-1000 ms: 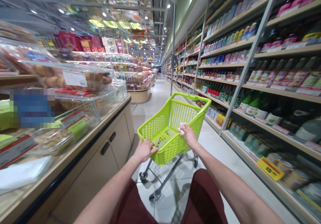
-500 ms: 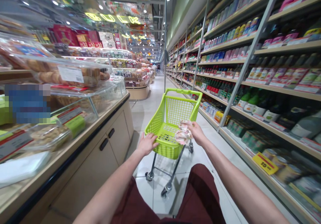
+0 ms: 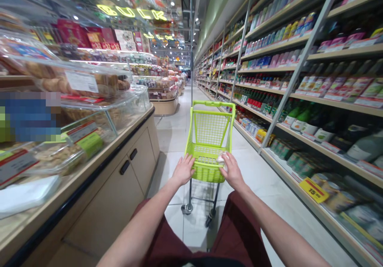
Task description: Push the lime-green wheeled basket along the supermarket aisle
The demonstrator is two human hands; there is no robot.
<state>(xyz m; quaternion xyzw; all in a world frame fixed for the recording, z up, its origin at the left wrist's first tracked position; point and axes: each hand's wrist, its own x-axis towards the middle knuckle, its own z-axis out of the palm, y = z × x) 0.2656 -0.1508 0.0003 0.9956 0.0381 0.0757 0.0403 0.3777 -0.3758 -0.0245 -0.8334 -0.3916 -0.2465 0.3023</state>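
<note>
A small lime-green shopping cart (image 3: 211, 147) on dark metal legs stands before my knees, its basket empty where I can see into it. My left hand (image 3: 183, 169) lies at its near left corner, fingers bent over the rim. At the near right corner is my right hand (image 3: 232, 172), fingers closed around a crumpled whitish wad (image 3: 221, 157), which touches the rim. The wad is mostly hidden by the hand; whether it is cloth, paper or plastic I cannot tell.
Along my left runs a wooden counter (image 3: 143, 147) with clear food cases and packed goods. Tall shelves (image 3: 269, 83) of bottles and cans line the right side, with a yellow price tag (image 3: 314, 190) low down. A pale tiled aisle (image 3: 186, 111) leads ahead between them.
The cart has turned to point straight down the aisle. My right hand has lowered the wad from above the basket to the near right rim. My left hand stays at the left corner.
</note>
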